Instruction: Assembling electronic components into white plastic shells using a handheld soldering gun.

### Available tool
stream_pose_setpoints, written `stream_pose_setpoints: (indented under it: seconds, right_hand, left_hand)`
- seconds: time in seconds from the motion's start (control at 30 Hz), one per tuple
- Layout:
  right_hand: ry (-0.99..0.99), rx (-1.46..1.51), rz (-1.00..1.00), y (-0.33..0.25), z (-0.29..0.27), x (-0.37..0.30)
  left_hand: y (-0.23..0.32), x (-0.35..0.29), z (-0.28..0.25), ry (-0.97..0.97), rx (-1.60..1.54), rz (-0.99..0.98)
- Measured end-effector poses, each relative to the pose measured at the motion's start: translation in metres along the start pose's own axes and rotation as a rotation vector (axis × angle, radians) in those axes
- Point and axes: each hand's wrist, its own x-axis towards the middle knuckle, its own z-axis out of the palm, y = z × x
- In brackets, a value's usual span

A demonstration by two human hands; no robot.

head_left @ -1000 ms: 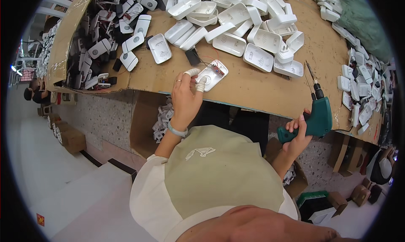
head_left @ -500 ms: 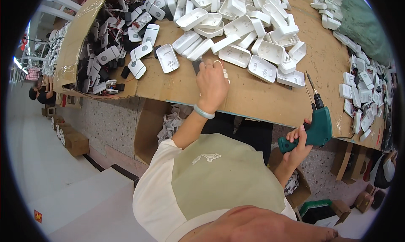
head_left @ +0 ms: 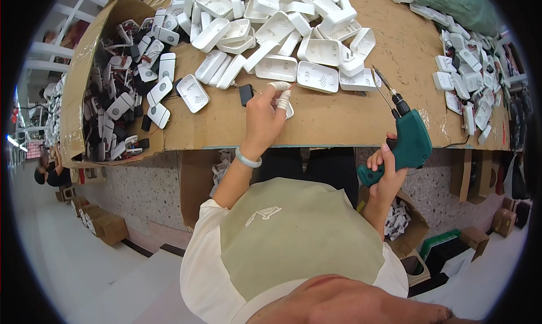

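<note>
In the head view, the left hand point(head_left: 264, 120) half-covers a white shell point(head_left: 290, 111) on the table point(head_left: 209, 131); I cannot tell its grip. The right hand point(head_left: 387, 168) grips a green soldering gun point(head_left: 413, 138). I judge this shell unfinished; wired pieces point(head_left: 119, 106) lie boxed, open shells point(head_left: 318, 77) piled.

A white shell point(head_left: 291, 110) is lying mostly hidden, perhaps open-side up; right of it, a green soldering gun point(head_left: 412, 138) is pointing forward-left.
</note>
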Motion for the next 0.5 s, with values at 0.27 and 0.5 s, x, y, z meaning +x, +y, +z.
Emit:
stream_pose_setpoints:
  seconds: [0.27, 0.5]
  right_hand:
    - [0.012, 0.007, 0.005, 0.0, -0.008, 0.0]
    - [-0.007, 0.043, 0.01, 0.0, -0.009, -0.002]
  left_hand:
    - [0.001, 0.019, 0.011, -0.14, 0.183, 0.256]
    - [-0.013, -0.006, 0.023, -0.277, 0.512, 0.315]
